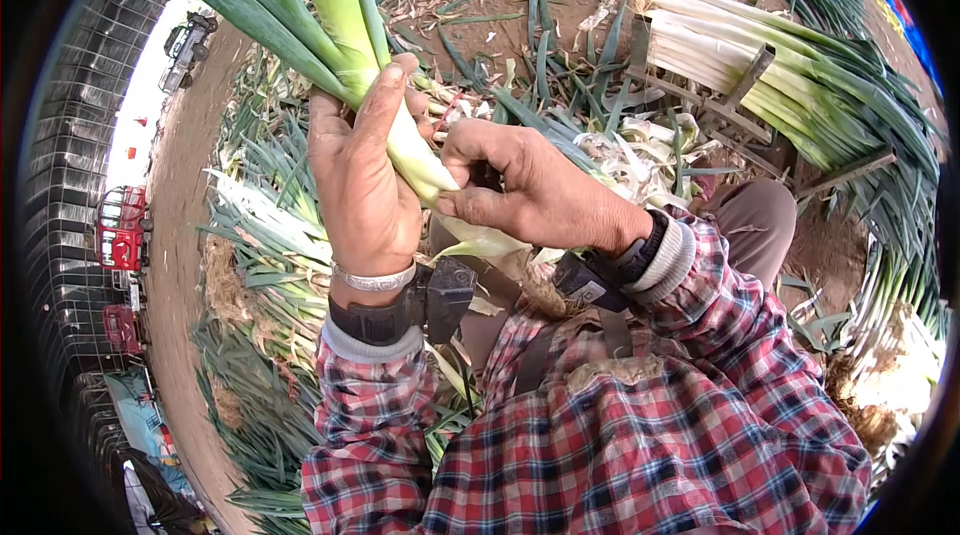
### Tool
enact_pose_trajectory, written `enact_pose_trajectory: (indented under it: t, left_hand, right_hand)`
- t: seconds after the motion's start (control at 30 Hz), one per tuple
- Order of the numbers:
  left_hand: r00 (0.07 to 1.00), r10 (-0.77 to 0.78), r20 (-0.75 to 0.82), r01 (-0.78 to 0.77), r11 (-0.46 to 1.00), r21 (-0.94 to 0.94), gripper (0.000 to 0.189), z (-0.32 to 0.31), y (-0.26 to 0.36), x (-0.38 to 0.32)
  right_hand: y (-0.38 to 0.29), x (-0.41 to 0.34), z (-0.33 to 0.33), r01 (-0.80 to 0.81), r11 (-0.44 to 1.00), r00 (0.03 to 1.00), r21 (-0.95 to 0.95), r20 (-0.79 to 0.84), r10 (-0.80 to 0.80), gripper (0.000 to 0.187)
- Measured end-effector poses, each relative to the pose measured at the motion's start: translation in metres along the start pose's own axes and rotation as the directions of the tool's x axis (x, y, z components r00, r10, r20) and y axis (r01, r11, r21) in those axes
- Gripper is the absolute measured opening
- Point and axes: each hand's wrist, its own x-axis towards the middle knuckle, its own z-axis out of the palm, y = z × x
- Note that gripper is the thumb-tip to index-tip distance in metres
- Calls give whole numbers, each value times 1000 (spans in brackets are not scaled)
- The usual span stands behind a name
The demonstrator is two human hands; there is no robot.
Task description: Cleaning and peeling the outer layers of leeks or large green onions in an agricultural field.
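My left hand (367,179) is closed around the pale shaft of a large Welsh onion (409,137), its green leaves fanning toward the top left. Lower on the same stalk, the thumb and fingers of my right hand (525,179) pinch an outer layer. A loosened strip of outer skin (480,239) hangs below the fingers, down toward my lap. The root end is partly hidden behind the right hand and wrist. Both wrists carry dark straps with black box-shaped devices (452,295), and a silver bangle (373,280) circles the left wrist.
At the upper right, a metal rack (750,77) holds a row of trimmed Welsh onions (757,47). Untrimmed onions (262,355) lie heaped on the left. Peeled skins (637,160) litter the soil ahead. More onions (885,355) lie at right. Vehicles (122,227) stand beyond a dirt track.
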Motion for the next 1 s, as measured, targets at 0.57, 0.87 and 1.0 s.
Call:
enact_pose_trajectory:
  t: [0.57, 0.87, 1.0]
  left_hand:
    - [978, 48, -201, -55, 998, -32, 28, -80, 14, 37]
    - [989, 14, -149, -34, 991, -132, 20, -63, 20, 30]
    - [990, 72, -118, -93, 979, -182, 23, -90, 35, 33]
  right_hand:
    - [59, -163, -72, -241, 451, 794, -859, 93, 600, 32]
    - [33, -47, 19, 70, 757, 983, -649, -84, -163, 41]
    - [30, -76, -11, 132, 759, 991, -637, 112, -78, 21]
